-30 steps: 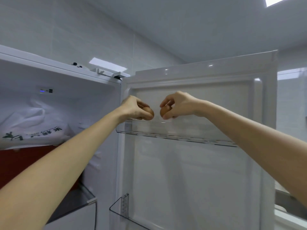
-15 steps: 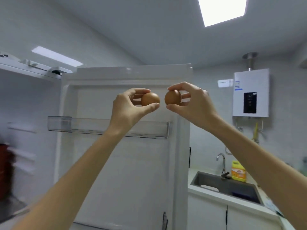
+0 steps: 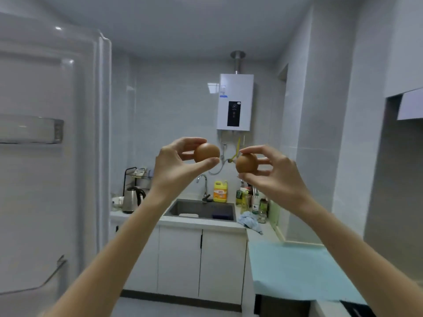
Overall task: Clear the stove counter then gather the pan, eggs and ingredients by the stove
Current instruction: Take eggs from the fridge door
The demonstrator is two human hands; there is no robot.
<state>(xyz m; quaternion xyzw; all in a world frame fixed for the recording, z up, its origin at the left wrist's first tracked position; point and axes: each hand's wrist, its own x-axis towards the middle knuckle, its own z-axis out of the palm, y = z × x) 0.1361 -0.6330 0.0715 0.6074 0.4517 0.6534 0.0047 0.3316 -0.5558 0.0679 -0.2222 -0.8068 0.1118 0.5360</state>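
Note:
Two brown eggs are held up in the air in front of me. My left hand [image 3: 176,167] pinches the left egg [image 3: 206,152] between thumb and fingers. My right hand [image 3: 271,177] pinches the right egg [image 3: 246,163] the same way, slightly lower. The two eggs are a short gap apart and do not touch. A stove and a pan are not in view.
The open fridge door [image 3: 45,156] stands at the left. Ahead is a sink [image 3: 201,210] with a tap, a yellow detergent bottle [image 3: 220,191], a kettle [image 3: 134,199] and several bottles. A light green mat [image 3: 297,268] covers the counter at the right, with a blue cloth [image 3: 250,220] beyond it.
Both hands lifted the eggs out of the fridge door shelf. My view has swung right from the fridge to the sink and counter, with the eggs lower and a little farther apart.

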